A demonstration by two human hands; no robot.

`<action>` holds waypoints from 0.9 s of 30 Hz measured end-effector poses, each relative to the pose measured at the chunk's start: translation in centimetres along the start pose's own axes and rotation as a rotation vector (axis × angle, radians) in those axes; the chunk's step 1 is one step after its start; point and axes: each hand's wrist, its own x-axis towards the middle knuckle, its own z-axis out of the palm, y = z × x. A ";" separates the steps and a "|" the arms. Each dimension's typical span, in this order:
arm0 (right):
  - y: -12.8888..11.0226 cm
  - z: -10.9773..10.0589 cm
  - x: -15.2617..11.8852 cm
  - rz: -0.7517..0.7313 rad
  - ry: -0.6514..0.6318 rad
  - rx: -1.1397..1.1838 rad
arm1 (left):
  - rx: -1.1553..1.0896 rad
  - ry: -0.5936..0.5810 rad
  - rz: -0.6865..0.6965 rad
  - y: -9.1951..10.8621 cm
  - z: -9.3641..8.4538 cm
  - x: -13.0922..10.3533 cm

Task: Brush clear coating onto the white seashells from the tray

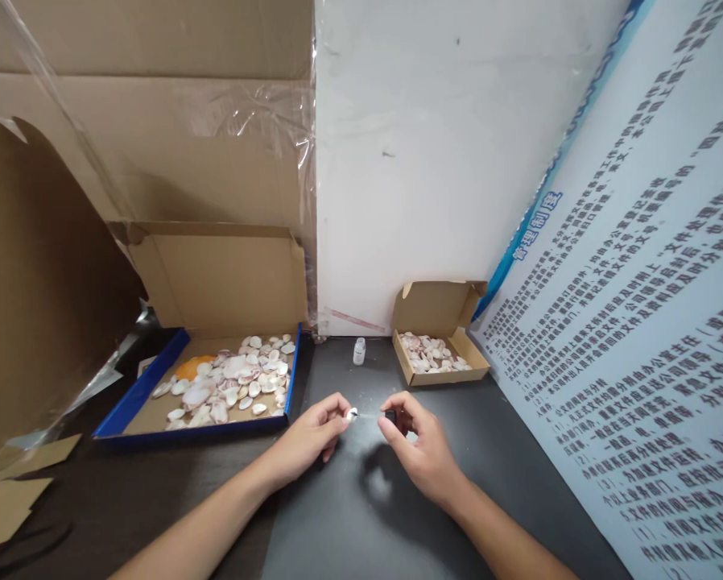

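My left hand (322, 428) pinches a small white seashell (352, 414) between thumb and fingertips. Across from it, my right hand (419, 443) grips a black brush cap (390, 416), whose thin pale stem points left toward the shell. The stem's tip is at or very near the shell; whether they touch I cannot tell. Beyond both hands stands a small clear glass bottle (359, 352), upright, with a white label and no cap on it.
To the left, a blue-edged cardboard box (294, 374) with its lid up holds many seashells (234, 379). A smaller open cardboard box (446, 376) with shells sits at back right. A white wall (427, 161) rises behind, and a printed board (627, 322) leans in on the right.
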 end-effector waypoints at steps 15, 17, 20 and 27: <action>0.2 0.0 0.0 0.029 0.018 -0.007 | 0.012 -0.009 0.010 -0.5 -0.2 0.1; 0.2 0.0 0.0 0.020 -0.022 0.018 | 0.001 -0.005 0.014 -0.5 -0.2 0.1; 0.2 0.0 -0.1 0.038 -0.018 -0.029 | 0.004 -0.009 0.015 -0.5 -0.2 0.2; 0.1 -0.1 -0.1 0.023 -0.037 0.009 | 0.006 -0.011 0.019 -0.5 -0.2 0.0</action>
